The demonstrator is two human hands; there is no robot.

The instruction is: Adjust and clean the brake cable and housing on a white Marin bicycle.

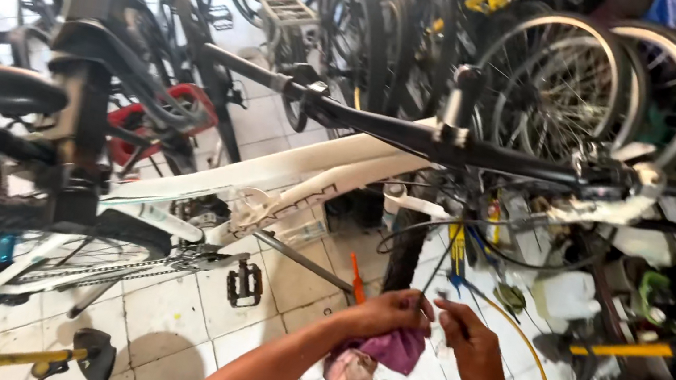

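Note:
My left hand (385, 312) is closed around a purple and pink rag (394, 349) low in the middle of the view. My right hand (468, 339) is beside it, fingertips pinched on the rag's edge or on a thin dark cable (436, 273) that hangs down from the black handlebar (453, 148); which one I cannot tell. The handlebar belongs to a white-framed bicycle (268, 174) standing in front of me, with a black pedal (245, 283) and chain below the frame.
A hammer with a yellow handle (54, 358) lies on the white tiled floor at lower left. Coiled yellow cable (521, 373) lies at lower right. Several parked bicycles and wheels (554, 80) crowd the back. A cluttered bench with tools and a white jug (570, 295) is at right.

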